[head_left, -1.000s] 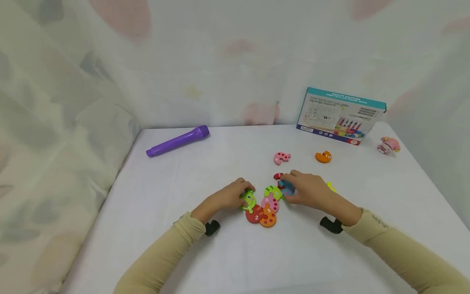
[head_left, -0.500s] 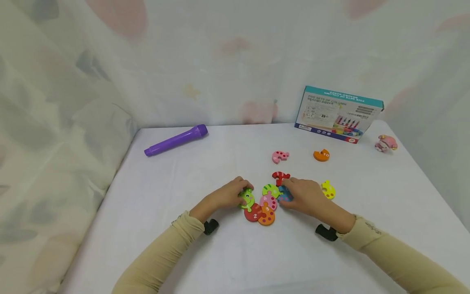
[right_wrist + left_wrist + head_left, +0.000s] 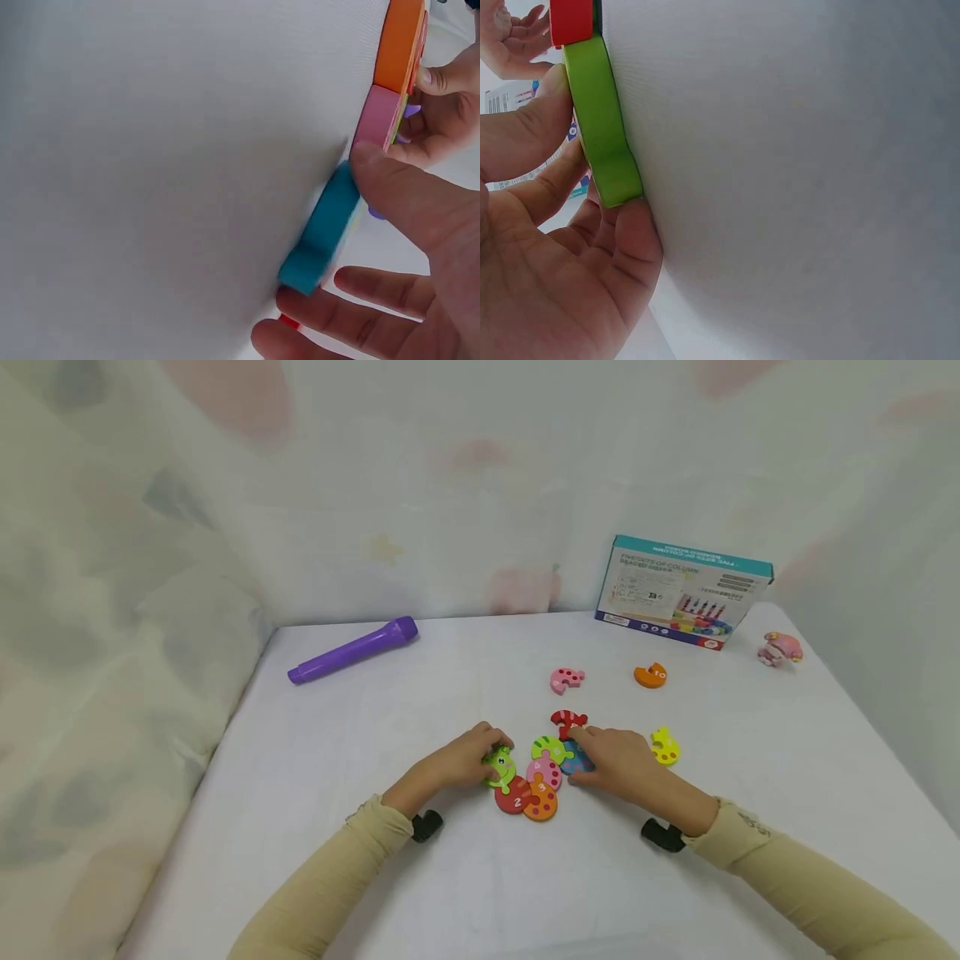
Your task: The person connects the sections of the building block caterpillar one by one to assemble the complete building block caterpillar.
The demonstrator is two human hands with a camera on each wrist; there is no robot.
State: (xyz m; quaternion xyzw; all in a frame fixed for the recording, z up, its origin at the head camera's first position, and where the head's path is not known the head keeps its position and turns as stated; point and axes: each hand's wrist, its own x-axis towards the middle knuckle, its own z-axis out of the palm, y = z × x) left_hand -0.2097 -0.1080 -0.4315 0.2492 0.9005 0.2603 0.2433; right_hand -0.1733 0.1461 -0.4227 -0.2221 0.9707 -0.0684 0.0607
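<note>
A curved chain of wooden caterpillar puzzle pieces lies on the white table. My left hand [image 3: 461,760] holds the green smiling head piece [image 3: 501,767] by its edges, with fingers and thumb around it. From the head run a red piece numbered 2 [image 3: 512,798], an orange 3 [image 3: 540,804], a pink 4 [image 3: 545,772] and a striped green piece [image 3: 546,747]. My right hand [image 3: 621,764] pinches a blue dotted piece [image 3: 322,225] against the chain's end, partly hiding it. Just behind the right fingertips lies a red striped piece [image 3: 567,719].
Loose pieces lie farther back: a pink dotted one [image 3: 565,681], an orange 10 [image 3: 650,676] and a yellow one [image 3: 664,748]. A purple toy microphone [image 3: 352,650] lies at the back left. A box [image 3: 682,593] and a pink figurine [image 3: 782,648] stand at the back right.
My right hand has brought the blue piece down beside the green and pink pieces, uncovering the yellow and red ones. My left hand keeps hold of the head piece. The head view has shifted slightly.
</note>
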